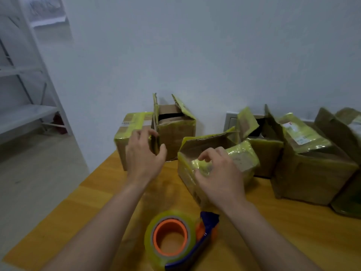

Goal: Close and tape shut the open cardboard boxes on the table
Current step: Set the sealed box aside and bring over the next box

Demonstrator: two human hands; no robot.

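Two hands are up over the counter (293,231), and what matters is which box each one is closest to. Our right hand (220,178) rests on the near box (197,165), the one lying just ahead of the tape dispenser (181,239). Its fingers (205,156) are curled loosely and spread, touching the yellow-taped flap but not clamped on it. One flap of this box stands up along its far edge, so the opening runs left to right across our view, and the fold would come toward us. Our left hand (144,155) hovers with fingers apart and empty, just in front of the tall open box (173,130), whose two flaps stand upright at the far side near the wall. That hand is nearer to the tall box than to the near one; whether it touches the cardboard we cannot tell through the blur. To the left stands a sealed box (129,133). More open boxes (304,153) crowd the right. The dispenser lies untouched between our forearms, nearest the right wrist.
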